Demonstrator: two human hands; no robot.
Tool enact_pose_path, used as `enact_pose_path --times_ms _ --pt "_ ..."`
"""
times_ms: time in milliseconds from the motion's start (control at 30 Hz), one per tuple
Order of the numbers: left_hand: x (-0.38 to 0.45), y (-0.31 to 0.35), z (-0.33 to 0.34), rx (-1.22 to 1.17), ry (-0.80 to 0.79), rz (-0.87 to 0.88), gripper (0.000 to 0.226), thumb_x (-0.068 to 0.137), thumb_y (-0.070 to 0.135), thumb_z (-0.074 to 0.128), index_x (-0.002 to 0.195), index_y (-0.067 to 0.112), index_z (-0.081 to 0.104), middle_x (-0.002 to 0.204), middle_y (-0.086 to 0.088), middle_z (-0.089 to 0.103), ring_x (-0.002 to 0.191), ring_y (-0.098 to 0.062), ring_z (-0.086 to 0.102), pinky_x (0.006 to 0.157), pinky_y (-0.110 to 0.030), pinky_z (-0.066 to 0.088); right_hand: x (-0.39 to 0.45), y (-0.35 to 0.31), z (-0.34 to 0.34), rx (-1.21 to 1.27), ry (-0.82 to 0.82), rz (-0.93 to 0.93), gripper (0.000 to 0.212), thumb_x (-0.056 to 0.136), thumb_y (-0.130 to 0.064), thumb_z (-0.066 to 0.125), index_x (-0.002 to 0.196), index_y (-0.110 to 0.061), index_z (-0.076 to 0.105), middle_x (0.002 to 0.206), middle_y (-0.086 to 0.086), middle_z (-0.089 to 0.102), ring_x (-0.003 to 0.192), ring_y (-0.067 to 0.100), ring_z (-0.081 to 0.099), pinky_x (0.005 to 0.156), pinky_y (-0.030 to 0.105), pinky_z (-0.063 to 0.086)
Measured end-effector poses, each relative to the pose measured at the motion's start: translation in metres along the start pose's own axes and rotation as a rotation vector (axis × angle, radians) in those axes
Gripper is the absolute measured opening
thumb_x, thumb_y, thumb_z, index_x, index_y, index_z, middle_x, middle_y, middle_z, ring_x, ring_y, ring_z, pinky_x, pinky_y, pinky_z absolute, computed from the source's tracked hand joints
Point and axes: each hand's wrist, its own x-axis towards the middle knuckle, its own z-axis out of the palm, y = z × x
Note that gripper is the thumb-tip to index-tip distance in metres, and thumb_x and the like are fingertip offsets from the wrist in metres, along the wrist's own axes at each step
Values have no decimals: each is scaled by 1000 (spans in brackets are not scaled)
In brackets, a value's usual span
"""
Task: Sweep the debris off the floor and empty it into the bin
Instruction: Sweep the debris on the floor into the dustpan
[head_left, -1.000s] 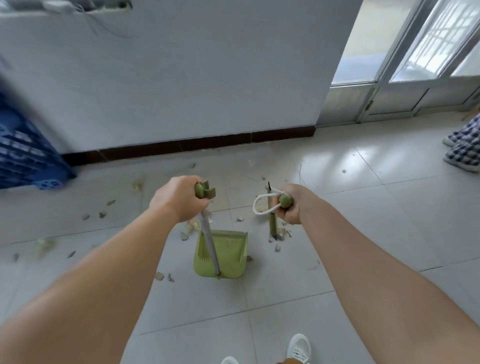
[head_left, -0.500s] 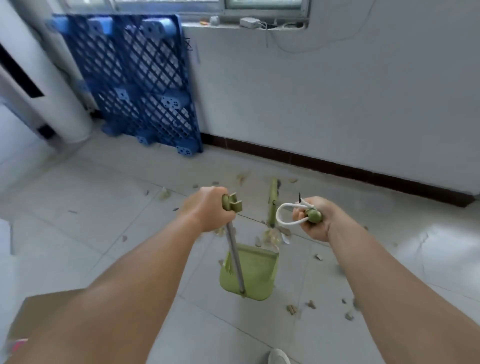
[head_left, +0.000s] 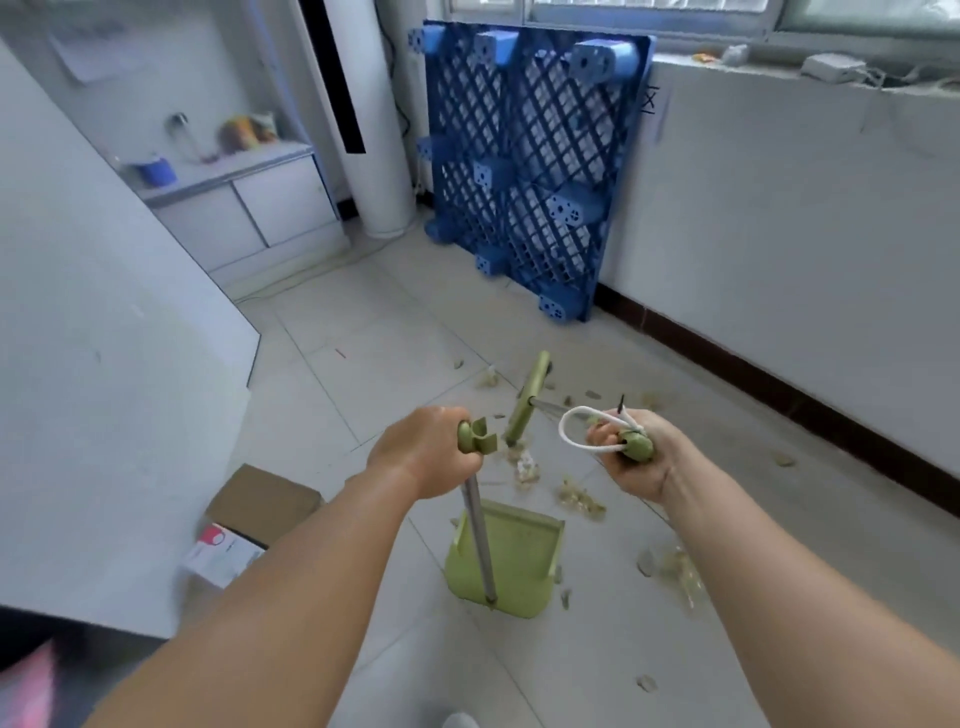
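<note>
My left hand (head_left: 423, 451) grips the top of a long metal handle whose green dustpan (head_left: 511, 564) rests on the tiled floor in front of me. My right hand (head_left: 636, 452) holds the green end of the broom handle, a white cord loop hanging from it. The green broom head (head_left: 527, 402) sits on the floor just beyond my hands. Pale debris (head_left: 579, 499) lies in small piles between the broom head and the dustpan, and more debris (head_left: 675, 569) is scattered to the right of the pan. No bin is in view.
A blue plastic pallet (head_left: 524, 166) leans against the wall under the window. A white cylindrical unit (head_left: 371, 124) stands to its left, with a low cabinet (head_left: 249, 208) beyond. A cardboard box (head_left: 260, 506) lies at lower left beside a white panel (head_left: 98, 364).
My view has swung left from the doorway to the pallet corner. Both hands kept their grips, and the broom head now lies farther ahead of the dustpan, among debris.
</note>
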Motion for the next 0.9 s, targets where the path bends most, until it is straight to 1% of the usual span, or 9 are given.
enact_pose_path --times_ms 100,167,233,333,500,633,733,800,900 --pt "21 -33 -14 -16 16 -45 17 81 33 61 71 26 49 77 5 59 70 -22 58 56 -26 42 38 7 31 -308 96 58 24 100 -14 39 85 -1 53 61 8 55 32 10 53 32 16 45" --pt "30 -55 -24 -24 25 -87 20 81 33 62 69 28 46 75 7 57 68 -21 56 55 -25 39 60 11 57 -567 170 95 15 98 -11 42 92 1 50 53 9 54 29 11 47 29 14 38" --pt "40 -77 -32 -45 31 -137 21 79 33 63 67 29 46 73 9 56 69 -21 56 56 -25 40 83 11 85 -682 179 89 8 95 -7 45 95 0 48 60 12 52 28 11 44 29 13 33" --pt "52 -107 -45 -53 34 -208 19 78 36 63 69 29 48 73 10 58 71 -21 58 56 -26 41 119 15 121 -696 163 94 6 95 -5 48 91 -1 49 70 14 50 29 11 46 31 13 37" --pt "71 -141 -59 -30 37 -304 15 83 38 63 76 28 53 75 10 59 68 -16 56 51 -23 35 192 30 167 -642 60 227 11 95 -7 50 85 -2 53 54 9 50 28 9 43 29 14 37" --pt "93 -160 -61 5 28 -387 29 84 35 62 65 34 41 66 13 49 64 -11 49 47 -23 28 255 33 204 -601 4 282 13 97 -8 45 88 -1 51 46 9 52 28 9 45 32 13 43" --pt "105 -177 -56 -11 13 -436 23 81 33 63 67 29 46 62 9 50 68 -17 54 52 -24 35 293 29 219 -530 -18 321 20 99 -13 47 87 1 55 64 12 56 31 12 52 38 16 48" --pt "112 -189 -51 -33 12 -457 14 80 33 64 74 26 53 64 8 53 73 -20 58 57 -27 44 318 27 225 -640 -8 363 20 98 -15 51 86 -1 57 75 12 55 32 13 54 37 18 51" --pt "120 -198 -45 -52 16 -492 11 80 32 64 82 22 59 71 7 58 79 -22 60 61 -29 47 347 30 222 -1103 117 432 27 97 -19 51 79 1 54 68 12 53 26 13 51 32 17 46"
